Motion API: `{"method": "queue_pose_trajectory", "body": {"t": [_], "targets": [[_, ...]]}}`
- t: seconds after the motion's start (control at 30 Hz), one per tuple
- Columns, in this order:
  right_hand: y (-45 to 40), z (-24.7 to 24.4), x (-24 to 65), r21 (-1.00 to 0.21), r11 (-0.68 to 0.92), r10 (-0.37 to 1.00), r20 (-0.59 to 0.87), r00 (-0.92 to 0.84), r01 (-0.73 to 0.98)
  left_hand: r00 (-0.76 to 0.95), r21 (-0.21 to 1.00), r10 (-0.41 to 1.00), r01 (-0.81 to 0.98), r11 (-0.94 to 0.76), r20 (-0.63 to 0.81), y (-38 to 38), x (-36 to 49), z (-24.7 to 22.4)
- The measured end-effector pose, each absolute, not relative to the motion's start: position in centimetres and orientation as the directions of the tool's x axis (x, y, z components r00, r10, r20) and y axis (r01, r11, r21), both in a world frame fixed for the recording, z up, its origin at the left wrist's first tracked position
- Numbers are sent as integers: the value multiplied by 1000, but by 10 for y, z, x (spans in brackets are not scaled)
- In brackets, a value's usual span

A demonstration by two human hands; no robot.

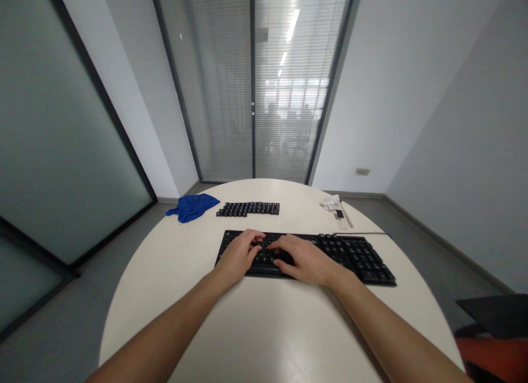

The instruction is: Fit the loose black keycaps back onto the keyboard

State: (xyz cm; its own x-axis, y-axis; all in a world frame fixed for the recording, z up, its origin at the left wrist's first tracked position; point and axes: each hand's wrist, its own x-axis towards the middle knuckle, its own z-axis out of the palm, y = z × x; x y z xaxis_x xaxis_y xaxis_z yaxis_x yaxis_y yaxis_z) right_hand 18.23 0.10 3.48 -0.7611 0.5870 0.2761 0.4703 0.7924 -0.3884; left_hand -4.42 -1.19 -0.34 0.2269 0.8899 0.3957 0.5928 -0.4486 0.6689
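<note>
A black full-size keyboard lies across the table in front of me. Its right-hand blocks carry keycaps, while part of the left and middle section looks bare, with small key posts showing. My left hand rests over the left part, fingers half bent, thumb apart from them. My right hand is over the middle, index finger stretched to the keys, thumb spread below. The fingertips of both hands come close together on the keyboard. Whether a small keycap lies under them is too small to tell. Behind the keyboard, loose black keycaps stand in rows.
A crumpled blue cloth lies at the table's back left. At the back right are a white crumpled tissue, a thin light stick-like tool and a small black-and-clear item. The keyboard cable runs over the right edge; a chair stands beyond.
</note>
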Motion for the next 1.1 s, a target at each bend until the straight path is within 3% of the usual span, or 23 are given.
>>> {"method": "queue_pose_trajectory", "body": {"t": [0.37, 0.6, 1.1], "targets": [[8, 23, 183, -428, 782, 598, 311, -738, 453, 271, 748, 911, 522, -410, 310, -17, -36, 3], [9, 21, 182, -443, 778, 602, 321, -731, 446, 255, 692, 912, 594, -410, 321, -18, -36, -2], [8, 22, 181, -442, 781, 599, 329, -730, 441, 247, 722, 919, 569, -395, 308, -20, -33, 3]]}}
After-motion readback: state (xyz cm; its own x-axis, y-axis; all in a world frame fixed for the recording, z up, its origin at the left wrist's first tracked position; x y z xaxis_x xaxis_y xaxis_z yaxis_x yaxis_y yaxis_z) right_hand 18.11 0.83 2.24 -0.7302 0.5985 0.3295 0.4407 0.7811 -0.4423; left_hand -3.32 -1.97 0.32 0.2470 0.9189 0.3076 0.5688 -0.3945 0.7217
